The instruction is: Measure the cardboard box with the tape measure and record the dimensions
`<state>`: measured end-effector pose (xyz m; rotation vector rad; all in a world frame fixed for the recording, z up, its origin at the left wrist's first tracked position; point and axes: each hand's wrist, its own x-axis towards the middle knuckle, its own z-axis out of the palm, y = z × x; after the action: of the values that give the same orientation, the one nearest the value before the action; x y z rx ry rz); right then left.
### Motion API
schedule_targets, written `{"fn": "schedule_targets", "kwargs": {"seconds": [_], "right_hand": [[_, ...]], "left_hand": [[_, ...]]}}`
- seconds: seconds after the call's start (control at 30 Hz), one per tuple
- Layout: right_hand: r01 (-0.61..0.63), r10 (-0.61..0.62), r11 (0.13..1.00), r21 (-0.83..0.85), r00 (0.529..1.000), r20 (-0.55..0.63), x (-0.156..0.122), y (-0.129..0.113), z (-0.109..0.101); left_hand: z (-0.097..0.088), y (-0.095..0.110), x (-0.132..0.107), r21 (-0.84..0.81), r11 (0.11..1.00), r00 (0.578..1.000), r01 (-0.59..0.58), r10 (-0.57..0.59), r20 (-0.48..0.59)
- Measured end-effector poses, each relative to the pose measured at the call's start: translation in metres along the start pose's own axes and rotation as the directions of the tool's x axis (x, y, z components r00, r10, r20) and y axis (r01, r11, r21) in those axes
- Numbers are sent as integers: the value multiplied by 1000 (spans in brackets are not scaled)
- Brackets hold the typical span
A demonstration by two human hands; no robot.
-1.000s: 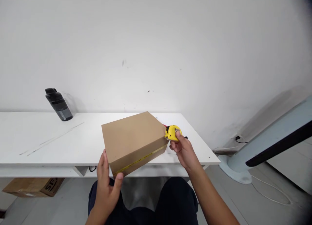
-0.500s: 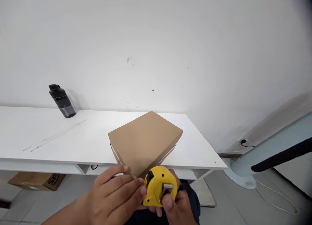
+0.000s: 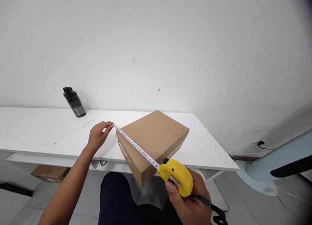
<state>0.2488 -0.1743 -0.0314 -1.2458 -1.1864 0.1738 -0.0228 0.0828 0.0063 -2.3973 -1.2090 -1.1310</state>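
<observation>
A yellow tape measure (image 3: pixel 179 176) sits in my right hand (image 3: pixel 192 199), fingers wrapped round its case and a black strap hanging below. Its white blade (image 3: pixel 136 147) is drawn out slantwise above the box's front left side. At the blade's far end, my left hand (image 3: pixel 98 134) pinches the tip between thumb and fingers, a little beyond the box's left corner. The closed brown cardboard box (image 3: pixel 156 130) rests on the white table (image 3: pixel 207 150), one corner jutting past the front edge.
A black bottle (image 3: pixel 75 103) stands near the wall at the back left. Under the table lies another cardboard box (image 3: pixel 48 173). To the right are a pale blue upright appliance (image 3: pixel 263 176) and a black plug (image 3: pixel 260 143) at the wall. My legs (image 3: pixel 117 199) are below the table edge.
The tape blade has been pulled out. My left hand moved away up and left with its tip, while my right hand shifted to the right with the case. The view turned slightly left.
</observation>
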Motion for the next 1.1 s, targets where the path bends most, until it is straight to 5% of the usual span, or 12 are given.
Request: {"fn": "schedule_targets", "kwargs": {"seconds": [0.27, 0.7, 0.9, 1.1], "right_hand": [[174, -159, 964, -202, 983, 92, 7, -11, 16], [182, -167, 944, -275, 983, 77, 9, -14, 17], [164, -129, 950, -267, 981, 143, 17, -23, 13], [163, -129, 952, -258, 981, 142, 15, -25, 15]], "left_hand": [[9, 16, -13, 59, 995, 996, -76, 74, 45], [-16, 11, 16, 13, 977, 932, -213, 200, 302], [-47, 29, 33, -141, 978, 949, 152, -105, 296], [-33, 51, 16, -183, 976, 869, 116, -10, 495]]}}
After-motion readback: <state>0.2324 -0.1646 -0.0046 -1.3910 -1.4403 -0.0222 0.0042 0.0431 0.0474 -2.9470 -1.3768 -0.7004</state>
